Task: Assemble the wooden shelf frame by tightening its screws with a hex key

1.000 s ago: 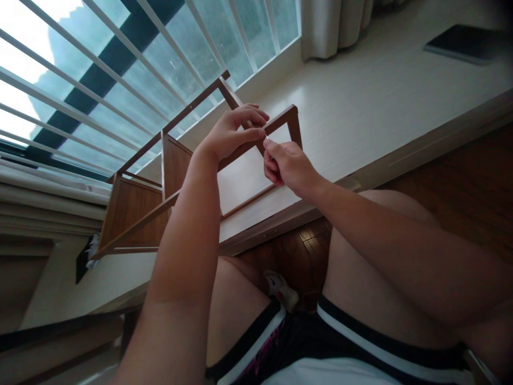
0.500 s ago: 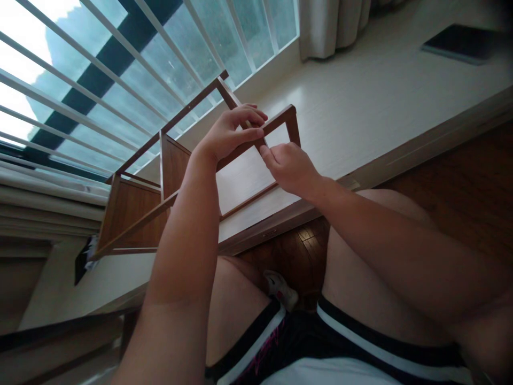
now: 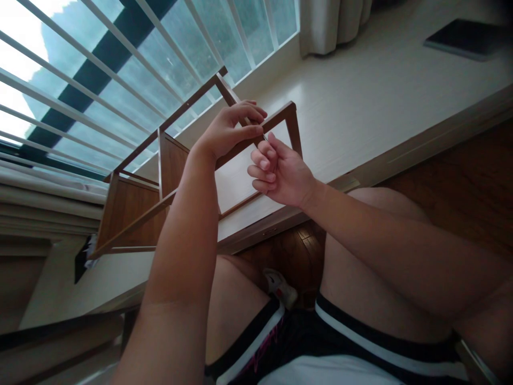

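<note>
A brown wooden shelf frame (image 3: 134, 206) with slim rails and flat panels lies tilted on the white window ledge. My left hand (image 3: 230, 128) is closed around it where a crossbar (image 3: 278, 117) meets a long rail, thumb on the near side and fingers over the top. Just below that joint is my right hand (image 3: 286, 174), palm turned up and fingers curled. Its thumb and forefinger pinch together close against the wood; whatever sits between them is too small or hidden to make out.
Behind the frame stands a barred window (image 3: 188, 51). A dark flat device (image 3: 460, 38) lies on the ledge (image 3: 360, 101) at the far right, past a beige curtain (image 3: 326, 27). Under the ledge edge is a wooden floor (image 3: 460, 171), with a shoe (image 3: 280, 286) between my legs.
My right hand has rolled over from knuckles up to palm up, staying by the joint. The left hand keeps its hold and the frame stays in place.
</note>
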The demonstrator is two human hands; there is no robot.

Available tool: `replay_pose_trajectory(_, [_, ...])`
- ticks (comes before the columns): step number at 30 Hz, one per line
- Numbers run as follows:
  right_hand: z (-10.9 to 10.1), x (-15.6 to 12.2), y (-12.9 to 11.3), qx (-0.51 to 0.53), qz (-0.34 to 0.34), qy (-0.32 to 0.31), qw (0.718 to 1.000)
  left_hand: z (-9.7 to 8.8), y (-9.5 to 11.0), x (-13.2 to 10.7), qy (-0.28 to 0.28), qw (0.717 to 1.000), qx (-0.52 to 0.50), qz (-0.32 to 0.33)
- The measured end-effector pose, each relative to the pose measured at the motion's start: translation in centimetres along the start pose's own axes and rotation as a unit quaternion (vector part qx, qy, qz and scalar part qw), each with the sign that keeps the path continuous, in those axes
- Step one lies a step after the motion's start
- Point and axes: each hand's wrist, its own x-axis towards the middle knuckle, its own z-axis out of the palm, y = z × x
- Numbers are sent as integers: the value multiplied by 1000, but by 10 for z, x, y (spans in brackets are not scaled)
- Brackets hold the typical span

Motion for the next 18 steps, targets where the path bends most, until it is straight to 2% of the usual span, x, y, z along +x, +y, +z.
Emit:
replay_pose_trajectory(4, [0, -1, 3, 3, 5, -9, 1000, 0, 0, 1, 0, 1000, -3, 0])
replay_pose_trajectory(9, [1, -3, 6, -34, 25, 18, 999, 0, -2, 0, 3, 1000, -5, -7])
replay_pose_trajectory(18, [-7, 0, 2, -72, -12, 41, 996, 0, -2, 0, 0, 1000, -17, -12])
